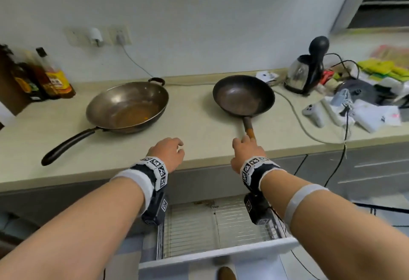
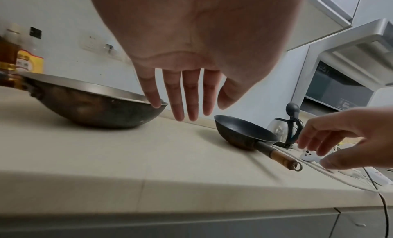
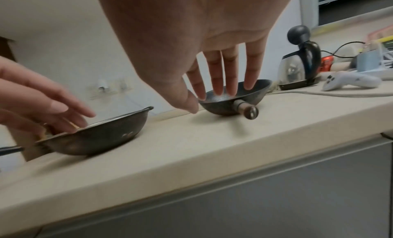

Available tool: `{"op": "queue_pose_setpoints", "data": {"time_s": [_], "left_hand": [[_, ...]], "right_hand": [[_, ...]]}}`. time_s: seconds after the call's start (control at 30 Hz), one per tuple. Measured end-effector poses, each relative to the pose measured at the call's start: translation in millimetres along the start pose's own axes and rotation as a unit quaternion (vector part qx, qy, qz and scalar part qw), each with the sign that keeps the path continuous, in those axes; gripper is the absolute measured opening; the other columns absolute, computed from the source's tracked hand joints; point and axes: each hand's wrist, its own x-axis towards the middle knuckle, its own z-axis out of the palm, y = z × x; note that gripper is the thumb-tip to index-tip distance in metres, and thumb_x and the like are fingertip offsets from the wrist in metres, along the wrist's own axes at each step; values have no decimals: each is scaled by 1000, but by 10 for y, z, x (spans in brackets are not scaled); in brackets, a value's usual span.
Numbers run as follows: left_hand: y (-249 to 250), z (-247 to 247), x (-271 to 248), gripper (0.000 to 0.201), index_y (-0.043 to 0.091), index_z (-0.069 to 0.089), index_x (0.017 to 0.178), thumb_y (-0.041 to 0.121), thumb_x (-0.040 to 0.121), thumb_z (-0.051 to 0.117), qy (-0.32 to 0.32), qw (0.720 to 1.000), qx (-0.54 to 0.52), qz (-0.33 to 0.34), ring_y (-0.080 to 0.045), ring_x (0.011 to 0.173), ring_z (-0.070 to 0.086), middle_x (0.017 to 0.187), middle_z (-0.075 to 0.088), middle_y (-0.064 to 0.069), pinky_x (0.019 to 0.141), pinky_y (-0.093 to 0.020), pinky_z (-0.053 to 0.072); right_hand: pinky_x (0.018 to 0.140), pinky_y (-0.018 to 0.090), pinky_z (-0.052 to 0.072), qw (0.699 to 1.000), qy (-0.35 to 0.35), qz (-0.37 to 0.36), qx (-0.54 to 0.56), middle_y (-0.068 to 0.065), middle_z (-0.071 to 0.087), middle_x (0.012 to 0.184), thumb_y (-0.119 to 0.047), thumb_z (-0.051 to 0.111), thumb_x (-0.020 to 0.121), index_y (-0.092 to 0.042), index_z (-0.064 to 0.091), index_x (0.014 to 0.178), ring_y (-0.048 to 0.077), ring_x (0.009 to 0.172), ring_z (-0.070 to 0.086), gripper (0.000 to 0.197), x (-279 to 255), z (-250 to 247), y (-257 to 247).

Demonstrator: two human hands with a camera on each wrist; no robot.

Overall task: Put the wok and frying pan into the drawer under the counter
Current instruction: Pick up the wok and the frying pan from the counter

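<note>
A large metal wok (image 1: 127, 107) (image 2: 95, 103) (image 3: 95, 135) with a long black handle (image 1: 66, 144) sits on the counter at the left. To its right lies a smaller dark frying pan (image 1: 243, 95) (image 2: 244, 132) (image 3: 231, 97), its wooden handle (image 1: 250, 130) (image 2: 280, 159) pointing toward me. My right hand (image 1: 243, 149) (image 3: 212, 83) hovers just short of that handle's end, fingers straight, holding nothing. My left hand (image 1: 170, 151) (image 2: 185, 98) hangs above the counter's front edge between the two pans, fingers relaxed and empty. Below my wrists the drawer (image 1: 219, 255) stands pulled out, showing a wire rack.
Sauce bottles (image 1: 44, 75) stand at the back left. An electric kettle (image 1: 307, 73), a white controller (image 1: 314, 113), cables and papers crowd the right end of the counter (image 1: 199, 129). A grey cable (image 1: 296, 113) runs past the frying pan. Cabinet fronts lie under the counter.
</note>
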Motion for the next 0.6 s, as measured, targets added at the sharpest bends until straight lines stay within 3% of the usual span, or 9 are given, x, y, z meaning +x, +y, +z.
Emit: {"op": "queue_pose_setpoints", "data": {"time_s": [0.17, 0.47, 0.6], "left_hand": [[190, 10, 479, 36, 25, 61, 123, 33, 91, 47, -9, 1000, 12, 12, -24, 112, 60, 122, 63, 0, 100, -44, 47], [285, 310, 1466, 29, 23, 65, 117, 26, 93, 49, 1, 999, 35, 4, -22, 106, 62, 117, 63, 1, 95, -42, 51], [219, 365, 1679, 26, 24, 66, 114, 25, 92, 50, -16, 999, 33, -12, -21, 105, 62, 117, 63, 1, 94, -41, 52]], "right_hand": [[82, 42, 48, 992, 32, 108, 64, 9, 43, 125, -27, 67, 80, -17, 41, 128, 29, 115, 47, 56, 494, -23, 330], [69, 40, 41, 957, -19, 222, 188, 13, 47, 119, -39, 61, 85, -9, 42, 121, 37, 101, 61, 50, 1702, 234, 608], [68, 36, 41, 943, -48, 228, 237, 15, 61, 104, -30, 54, 92, -7, 44, 110, 34, 84, 58, 31, 2012, 352, 643]]}}
